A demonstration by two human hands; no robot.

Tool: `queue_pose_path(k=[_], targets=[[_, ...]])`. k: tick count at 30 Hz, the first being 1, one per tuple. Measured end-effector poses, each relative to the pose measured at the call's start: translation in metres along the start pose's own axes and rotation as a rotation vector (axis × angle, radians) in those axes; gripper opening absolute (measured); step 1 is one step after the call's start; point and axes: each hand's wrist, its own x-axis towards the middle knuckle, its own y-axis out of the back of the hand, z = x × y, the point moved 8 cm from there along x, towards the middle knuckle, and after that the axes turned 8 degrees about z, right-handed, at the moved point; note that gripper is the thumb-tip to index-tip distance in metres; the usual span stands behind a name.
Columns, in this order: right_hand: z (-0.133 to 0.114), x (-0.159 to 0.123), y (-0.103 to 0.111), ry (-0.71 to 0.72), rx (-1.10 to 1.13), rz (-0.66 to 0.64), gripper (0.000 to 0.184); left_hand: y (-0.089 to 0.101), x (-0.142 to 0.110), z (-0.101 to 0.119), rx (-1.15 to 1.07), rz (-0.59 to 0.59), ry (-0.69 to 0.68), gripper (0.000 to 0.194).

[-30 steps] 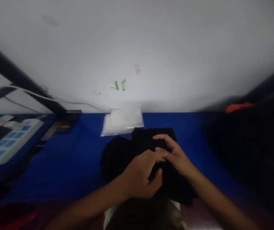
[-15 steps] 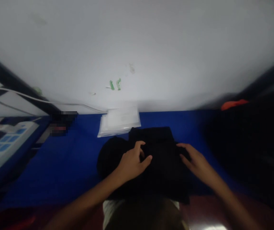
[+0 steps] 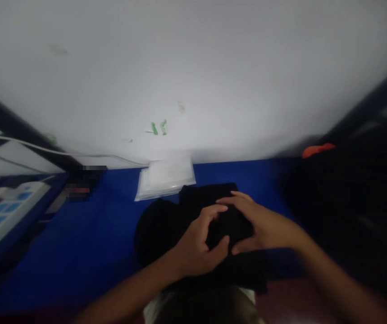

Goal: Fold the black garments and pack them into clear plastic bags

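Note:
Black folded cloth [image 3: 210, 193], probably a garment, lies on the blue tabletop [image 3: 112, 225] right in front of me. Its dark folds merge, so its exact kind cannot be made out. Over its middle, my left hand [image 3: 200, 245] curves with thumb and index finger apart. Facing it from the right, my right hand [image 3: 261, 222] is bent the same way, its thumb apart from the fingers. The two hands nearly meet at the fingertips and frame a patch of black cloth. Whether the fingertips press on the cloth is hard to see.
White sheets in clear plastic sleeves [image 3: 166, 177] lie behind the cloth, against a pale wall [image 3: 213, 81]. At the left is a white tray with blue squares [image 3: 7, 211]. A large dark mass [image 3: 355, 202] fills the right side, with an orange item [image 3: 318, 150] at its top.
My right hand has moved left over the cloth, close to my left hand. My left hand has shifted slightly right and nearer to me. The view has tilted a little.

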Motion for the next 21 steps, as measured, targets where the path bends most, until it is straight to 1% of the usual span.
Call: queue_pose_path(k=[2, 3, 5, 7, 9, 11, 12, 13, 15, 17, 19, 21], targets=[[-0.005, 0.017, -0.012, -0.003, 0.108, -0.166, 0.071, 0.01, 0.004, 0.01, 0.02, 0.042, -0.067, 0.05], [-0.004, 0.023, -0.019, -0.03, 0.179, -0.251, 0.061, 0.017, 0.006, 0.01, 0.034, 0.081, -0.07, 0.046], [0.005, 0.029, -0.032, -0.119, 0.35, -0.397, 0.044, 0.032, 0.01, 0.001, 0.041, 0.18, -0.012, 0.04], [0.017, 0.031, -0.042, -0.224, 0.515, -0.469, 0.035, 0.046, 0.014, -0.017, 0.022, 0.253, 0.085, 0.038], [0.032, 0.031, -0.05, -0.323, 0.626, -0.451, 0.035, 0.054, 0.019, -0.038, 0.015, 0.242, 0.159, 0.036], [0.047, 0.03, -0.057, -0.419, 0.706, -0.383, 0.041, 0.062, 0.026, -0.061, 0.077, 0.172, 0.168, 0.031], [0.055, 0.028, -0.06, -0.47, 0.745, -0.343, 0.044, 0.068, 0.031, -0.072, 0.138, 0.128, 0.146, 0.026], [0.062, 0.026, -0.064, -0.523, 0.784, -0.305, 0.046, 0.075, 0.036, -0.083, 0.232, 0.102, 0.109, 0.021], [0.075, 0.019, -0.07, -0.608, 0.852, -0.236, 0.048, 0.093, 0.044, -0.107, 0.487, 0.055, 0.044, 0.02], [0.084, 0.013, -0.074, -0.651, 0.895, -0.184, 0.049, 0.103, 0.05, -0.132, 0.71, -0.054, -0.006, 0.023], [0.089, 0.009, -0.076, -0.667, 0.919, -0.147, 0.051, 0.109, 0.052, -0.155, 0.888, -0.176, 0.008, 0.023], [0.094, 0.005, -0.078, -0.685, 0.922, -0.124, 0.051, 0.112, 0.053, -0.168, 0.972, -0.25, 0.026, 0.021]])
